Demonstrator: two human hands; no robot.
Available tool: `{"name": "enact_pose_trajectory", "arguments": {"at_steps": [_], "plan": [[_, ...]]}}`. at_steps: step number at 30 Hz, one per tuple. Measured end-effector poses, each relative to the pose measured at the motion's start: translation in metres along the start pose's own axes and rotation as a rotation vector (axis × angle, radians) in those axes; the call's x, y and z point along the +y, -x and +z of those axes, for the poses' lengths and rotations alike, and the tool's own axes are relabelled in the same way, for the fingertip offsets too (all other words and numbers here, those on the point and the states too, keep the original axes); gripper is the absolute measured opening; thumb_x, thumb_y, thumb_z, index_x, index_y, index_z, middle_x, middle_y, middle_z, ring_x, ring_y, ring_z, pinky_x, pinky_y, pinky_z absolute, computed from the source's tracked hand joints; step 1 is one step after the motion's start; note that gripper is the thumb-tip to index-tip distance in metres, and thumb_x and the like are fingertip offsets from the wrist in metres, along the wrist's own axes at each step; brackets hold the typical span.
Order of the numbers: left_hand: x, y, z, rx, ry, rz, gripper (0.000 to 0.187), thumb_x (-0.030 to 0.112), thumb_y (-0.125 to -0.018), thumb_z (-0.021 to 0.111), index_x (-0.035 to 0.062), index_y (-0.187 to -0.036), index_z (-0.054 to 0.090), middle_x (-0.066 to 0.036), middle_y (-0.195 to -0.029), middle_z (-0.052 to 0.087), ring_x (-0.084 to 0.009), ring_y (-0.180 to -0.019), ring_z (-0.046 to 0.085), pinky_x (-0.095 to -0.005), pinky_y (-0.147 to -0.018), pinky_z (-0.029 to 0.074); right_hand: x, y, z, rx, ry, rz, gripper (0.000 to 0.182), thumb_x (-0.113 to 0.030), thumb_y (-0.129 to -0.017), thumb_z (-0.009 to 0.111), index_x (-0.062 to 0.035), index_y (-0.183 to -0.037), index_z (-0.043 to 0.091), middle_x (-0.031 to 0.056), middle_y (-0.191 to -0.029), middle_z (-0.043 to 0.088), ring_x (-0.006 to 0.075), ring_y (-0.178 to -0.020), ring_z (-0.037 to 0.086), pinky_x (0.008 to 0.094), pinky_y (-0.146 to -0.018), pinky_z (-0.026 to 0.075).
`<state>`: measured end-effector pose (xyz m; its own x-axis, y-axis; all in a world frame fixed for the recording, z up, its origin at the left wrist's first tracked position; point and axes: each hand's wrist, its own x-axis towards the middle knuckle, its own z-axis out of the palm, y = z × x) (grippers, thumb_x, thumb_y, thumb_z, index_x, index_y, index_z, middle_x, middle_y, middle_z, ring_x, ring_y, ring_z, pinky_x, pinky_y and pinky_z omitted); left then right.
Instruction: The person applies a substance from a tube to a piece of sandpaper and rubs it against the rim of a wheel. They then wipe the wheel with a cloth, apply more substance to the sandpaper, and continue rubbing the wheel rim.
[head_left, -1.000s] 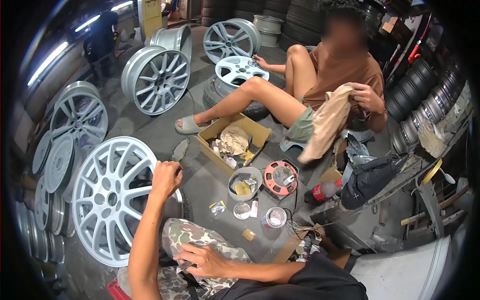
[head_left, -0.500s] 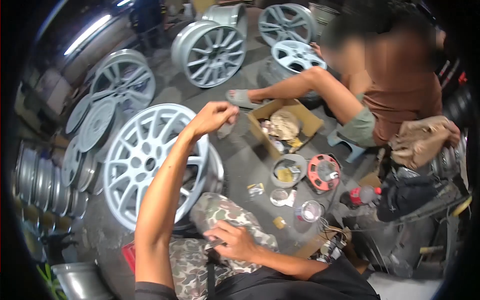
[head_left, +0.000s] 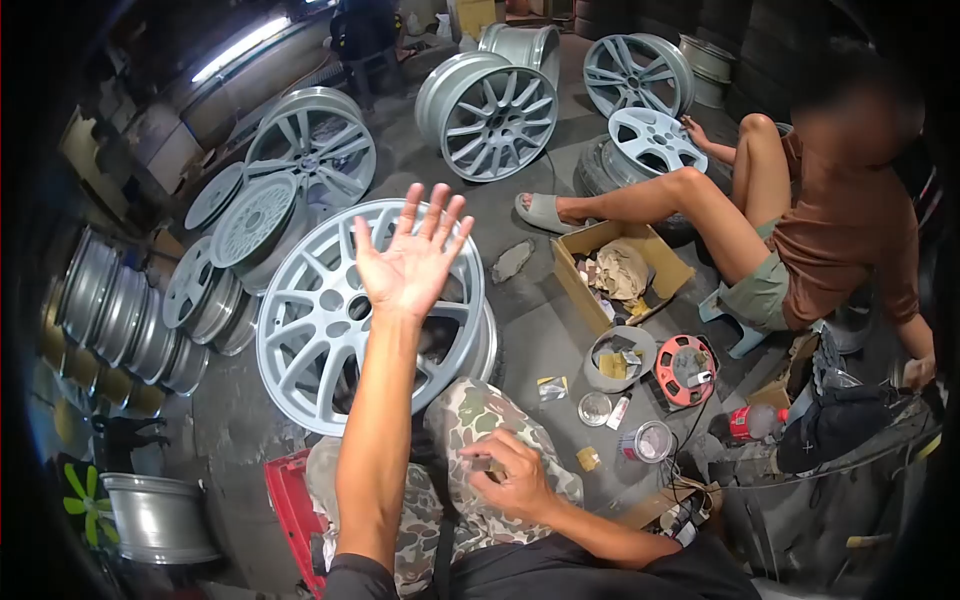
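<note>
Head view is showing a pretty packed wheel shop floor. The person's left hand is hovering up in the air, palm open and fingers spread wide, gripping nothing at all. It's floating right in front of the big silver alloy wheel, which is standing upright and leaning just beside the camo-trousered knee. The right hand is resting on that knee with the fingers curled around some small flat thing, too tiny and hidden to say what it is.

On the floor to the right, small stuff is sitting close together: a grey bowl of scraps, an orange cable reel, a clear lidded tub, and an open cardboard box full of crumpled paper. Another person in a brown shirt is sitting on a low stool beyond the box, one hand touching a wheel lying flat behind them.

What's worrying me: nothing seems to be steadying that big wheel right now, since the only hand near it is off it. If it's only balancing on its rim, a knee bump could be tipping it onto the bowl and tub, or rolling it toward the other person's sandalled foot. Also that little piece in the right hand is looking easy to drop into the floor clutter.
</note>
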<state>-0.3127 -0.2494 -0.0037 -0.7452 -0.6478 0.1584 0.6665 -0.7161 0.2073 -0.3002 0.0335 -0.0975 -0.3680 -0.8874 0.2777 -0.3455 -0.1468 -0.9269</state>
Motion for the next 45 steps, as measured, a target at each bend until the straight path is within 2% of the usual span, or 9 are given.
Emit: {"name": "enact_pose_trajectory", "arguments": {"at_steps": [3, 5, 7, 8, 13, 19, 27, 35, 45], "plan": [[0.022, 0.012, -0.004, 0.004, 0.048, 0.093, 0.079, 0.069, -0.1, 0.035, 0.0027, -0.138, 0.052, -0.022, -0.144, 0.051, -0.0402, -0.143, 0.039, -0.0589, -0.123, 0.021, -0.001, 0.001, -0.008, -0.013, -0.087, 0.054, 0.026, -0.011, -0.085, 0.072, -0.0026, -0.11, 0.069, 0.0113, -0.094, 0.061, 0.0219, -0.081, 0.063, 0.0335, -0.071, 0.052], [0.025, 0.02, -0.004, -0.01, 0.043, 0.118, 0.083, 0.072, -0.098, 0.033, 0.0029, -0.139, 0.052, -0.022, -0.145, 0.05, -0.0399, -0.144, 0.038, -0.0587, -0.123, 0.02, 0.007, 0.002, -0.01, 0.001, -0.114, -0.001, 0.023, -0.013, -0.094, 0.066, 0.0024, -0.111, 0.067, 0.0105, -0.096, 0.058, 0.0165, -0.08, 0.062, 0.0295, -0.07, 0.049], [0.016, 0.027, 0.003, 0.006, 0.017, 0.121, 0.086, 0.076, -0.096, 0.033, 0.004, -0.141, 0.052, -0.022, -0.149, 0.048, -0.0405, -0.145, 0.036, -0.0591, -0.124, 0.019, 0.01, 0.001, -0.014, 0.011, -0.434, 0.198, 0.023, -0.012, -0.102, 0.057, 0.0062, -0.114, 0.063, 0.0083, -0.098, 0.055, 0.0129, -0.081, 0.061, 0.0279, -0.069, 0.048], [0.011, 0.029, 0.003, -0.052, 0.019, 0.096, 0.093, 0.081, -0.094, 0.03, 0.0064, -0.145, 0.05, -0.026, -0.149, 0.047, -0.0437, -0.143, 0.038, -0.0601, -0.121, 0.024, 0.011, -0.004, -0.018, -0.01, -0.325, 0.113, 0.023, -0.01, -0.105, 0.051, 0.0085, -0.115, 0.06, 0.0066, -0.098, 0.053, 0.0109, -0.079, 0.061, 0.0271, -0.066, 0.047], [-0.028, 0.04, 0.031, -0.064, 0.051, 0.055, 0.096, 0.086, -0.088, 0.035, 0.012, -0.147, 0.049, -0.027, -0.155, 0.039, -0.0445, -0.144, 0.036, -0.062, -0.12, 0.025, -0.008, -0.041, -0.034, 0.108, -0.264, 0.042, 0.022, -0.016, -0.107, 0.05, 0.0045, -0.11, 0.058, 0.0074, -0.094, 0.057, 0.0102, -0.07, 0.061, 0.0257, -0.059, 0.048], [-0.053, 0.048, 0.05, -0.136, -0.037, 0.076, 0.099, 0.089, -0.087, 0.031, 0.0186, -0.155, 0.036, -0.025, -0.163, 0.026, -0.0427, -0.149, 0.028, -0.0612, -0.122, 0.02, -0.04, -0.072, -0.038, 0.3, -0.121, -0.022, 0.026, -0.026, -0.109, 0.049, -0.0016, -0.104, 0.058, 0.0051, -0.072, 0.061, 0.0126, -0.057, 0.053, 0.0309, -0.056, 0.045], [-0.065, 0.053, 0.062, -0.216, -0.286, 0.163, 0.108, 0.095, -0.081, 0.025, 0.0251, -0.163, 0.018, -0.02, -0.167, 0.018, -0.0347, -0.152, 0.022, -0.053, -0.124, 0.015, -0.06, -0.09, -0.033, 0.264, -0.153, 0.081, 0.035, -0.028, -0.11, 0.047, -0.0008, -0.091, 0.057, 0.0089, -0.064, 0.056, 0.0165, -0.054, 0.053, 0.0351, -0.053, 0.042], [-0.067, 0.053, 0.061, -0.311, -0.322, 0.134, 0.118, 0.101, -0.075, 0.017, 0.0259, -0.165, 0.006, -0.019, -0.169, 0.007, -0.0354, -0.156, 0.006, -0.0538, -0.125, -0.002, -0.05, -0.086, -0.035, 0.229, -0.056, 0.048, 0.033, -0.025, -0.109, 0.048, 0.0001, -0.089, 0.056, 0.0139, -0.067, 0.062, 0.0244, -0.052, 0.057, 0.0378, -0.054, 0.044], [-0.066, 0.055, 0.068, -0.345, -0.296, 0.141, 0.118, 0.101, -0.075, 0.017, 0.0257, -0.165, 0.003, -0.02, -0.169, 0.004, -0.0367, -0.156, 0.002, -0.0546, -0.124, -0.004, -0.049, -0.077, -0.029, 0.155, -0.234, 0.051, 0.037, -0.026, -0.109, 0.047, -0.0017, -0.082, 0.052, 0.0038, -0.061, 0.05, 0.0103, -0.053, 0.044, 0.0301, -0.051, 0.037]]}}
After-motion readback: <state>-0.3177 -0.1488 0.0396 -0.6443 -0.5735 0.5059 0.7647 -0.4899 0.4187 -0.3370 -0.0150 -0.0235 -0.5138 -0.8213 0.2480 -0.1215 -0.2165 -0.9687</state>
